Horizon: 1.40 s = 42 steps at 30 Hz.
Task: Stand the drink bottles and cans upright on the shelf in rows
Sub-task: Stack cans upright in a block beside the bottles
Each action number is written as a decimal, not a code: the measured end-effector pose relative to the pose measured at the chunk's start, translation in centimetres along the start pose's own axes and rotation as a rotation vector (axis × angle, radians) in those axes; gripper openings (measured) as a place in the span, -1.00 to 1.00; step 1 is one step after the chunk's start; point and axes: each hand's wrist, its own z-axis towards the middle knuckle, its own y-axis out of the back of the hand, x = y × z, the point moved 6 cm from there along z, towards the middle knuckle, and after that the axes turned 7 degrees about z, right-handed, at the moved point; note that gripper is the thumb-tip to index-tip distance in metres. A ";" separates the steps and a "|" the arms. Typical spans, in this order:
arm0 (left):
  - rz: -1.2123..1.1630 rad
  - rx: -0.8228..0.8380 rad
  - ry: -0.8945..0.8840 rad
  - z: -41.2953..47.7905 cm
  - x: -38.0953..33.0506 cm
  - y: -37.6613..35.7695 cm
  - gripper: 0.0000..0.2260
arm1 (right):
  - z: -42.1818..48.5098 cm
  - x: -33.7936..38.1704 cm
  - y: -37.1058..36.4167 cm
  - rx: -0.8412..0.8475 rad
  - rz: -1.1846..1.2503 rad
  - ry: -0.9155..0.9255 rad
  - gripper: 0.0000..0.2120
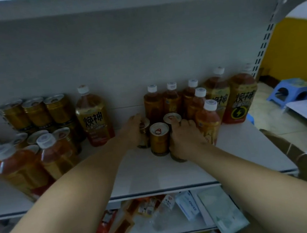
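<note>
Three cans bunched tight mid-shelf, both hands on them, so plenty of room for a domino moment

Left hand (134,127) is wrapped around the back-left can (144,134) and the right hand (186,138) is gripping the front-right can (175,133), fingers closed on each, with the middle can (159,139) standing loose between them and pretty much touching both. They all sit upright on the shelf (173,173), just in front of the row of small tea bottles (171,99). My worry: slide either held can and it'll nudge that free middle one, which could tip or roll toward the open front edge. The right knuckles are also right against the nearest small bottle (209,122), so a careless twist might knock it into the big bottles (240,99) behind it.
</note>
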 end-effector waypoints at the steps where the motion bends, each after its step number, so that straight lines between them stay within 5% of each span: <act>1: -0.037 -0.022 0.012 -0.4 0.3 0.3 -0.56 | -0.2 0.0 0.1 0.005 0.019 0.005 -0.15; 6: -0.185 0.014 -0.084 -3.9 1.2 0.1 -0.60 | -2.3 0.2 0.2 -0.103 0.098 0.057 -0.22; 13: -0.327 -0.009 -0.029 -10.9 3.0 0.0 -0.54 | -4.9 0.7 -2.8 -0.243 0.724 -0.046 -0.24; 18: -0.401 -0.067 0.068 -15.3 3.7 1.5 -0.54 | -4.6 2.7 -4.5 -0.162 0.857 -0.038 -0.29; 31: -0.461 -0.203 0.392 -27.8 17.2 11.2 -0.61 | -2.3 16.2 -5.4 -0.085 0.946 0.134 -0.19; 42: -0.275 -0.204 0.373 -22.6 30.1 13.1 -0.53 | -4.7 21.0 -5.0 -0.312 0.964 -0.036 -0.39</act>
